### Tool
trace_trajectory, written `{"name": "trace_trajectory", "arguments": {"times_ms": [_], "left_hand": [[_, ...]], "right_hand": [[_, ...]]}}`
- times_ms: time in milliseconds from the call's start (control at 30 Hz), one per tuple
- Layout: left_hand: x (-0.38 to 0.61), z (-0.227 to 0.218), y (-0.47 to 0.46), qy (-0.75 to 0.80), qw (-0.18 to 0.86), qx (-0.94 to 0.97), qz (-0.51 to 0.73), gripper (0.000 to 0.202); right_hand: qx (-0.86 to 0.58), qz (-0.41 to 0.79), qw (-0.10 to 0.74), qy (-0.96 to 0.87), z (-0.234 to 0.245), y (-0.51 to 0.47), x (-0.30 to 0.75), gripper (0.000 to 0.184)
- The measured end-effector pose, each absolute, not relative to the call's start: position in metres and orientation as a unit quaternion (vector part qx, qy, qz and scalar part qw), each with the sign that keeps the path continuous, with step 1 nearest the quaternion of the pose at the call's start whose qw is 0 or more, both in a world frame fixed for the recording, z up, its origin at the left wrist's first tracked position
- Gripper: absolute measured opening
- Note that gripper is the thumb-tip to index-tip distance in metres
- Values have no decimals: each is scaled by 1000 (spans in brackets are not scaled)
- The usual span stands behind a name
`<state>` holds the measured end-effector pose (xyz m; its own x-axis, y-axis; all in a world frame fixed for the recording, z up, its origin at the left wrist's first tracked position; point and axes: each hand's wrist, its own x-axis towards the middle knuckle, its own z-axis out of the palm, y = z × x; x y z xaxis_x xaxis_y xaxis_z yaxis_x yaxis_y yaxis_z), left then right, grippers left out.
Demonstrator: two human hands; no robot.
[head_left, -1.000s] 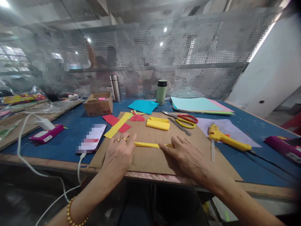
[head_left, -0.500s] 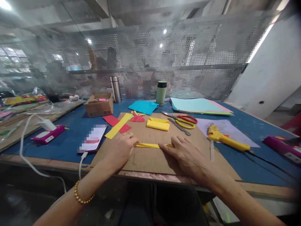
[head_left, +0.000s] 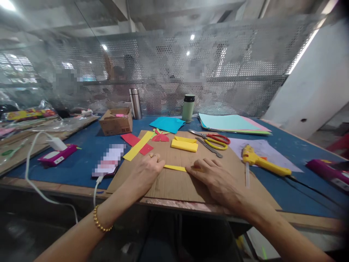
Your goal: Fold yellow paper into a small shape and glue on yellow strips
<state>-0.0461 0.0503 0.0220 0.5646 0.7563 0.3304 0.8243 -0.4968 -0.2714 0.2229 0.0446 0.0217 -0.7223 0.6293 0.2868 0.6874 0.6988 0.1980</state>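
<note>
A narrow yellow paper strip (head_left: 175,168) lies across the cardboard sheet (head_left: 174,187), stretched between both hands. At its left end, my left hand (head_left: 148,171) is closed with the fingers pinching the strip. My right hand (head_left: 208,173) presses the other end against the cardboard, its fingers together and covering that end. Just beyond the strip rests a folded yellow paper piece (head_left: 184,145). Further left, a flat yellow strip (head_left: 138,146) crosses a red strip (head_left: 145,148), near a red and green paper cutout (head_left: 160,137).
Scissors (head_left: 216,146) and a grey blade (head_left: 209,147) lie at the cardboard's right. A yellow glue gun (head_left: 261,163) rests on lilac paper (head_left: 283,160), its cable trailing right. A charging phone (head_left: 110,160) is at left. Behind stand a carton (head_left: 116,125) and two bottles.
My left hand has slid slightly right along the yellow strip, so less of it shows between the hands. My right hand stays nearly in place.
</note>
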Motion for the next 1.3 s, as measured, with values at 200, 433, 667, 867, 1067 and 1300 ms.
{"name": "trace_trajectory", "arguments": {"times_ms": [200,433,667,867,1067,1300], "left_hand": [[-57,20,55,-459,198,-865,-53,18],[-55,23,55,-466,170,-866,-62,19],[-54,23,52,-434,212,-874,-44,19],[-57,25,46,-445,201,-872,-16,19],[-61,22,44,-459,224,-860,-1,25],[-56,20,40,-407,275,-871,-7,34]], "right_hand": [[-369,-130,108,-914,18,46,225,39],[-371,-121,100,-915,19,47,224,40],[-366,-118,106,-917,18,47,225,40],[-378,-100,110,-914,20,44,223,36],[-381,-99,92,-915,24,42,221,36],[-373,-155,84,-911,25,44,212,20]]}}
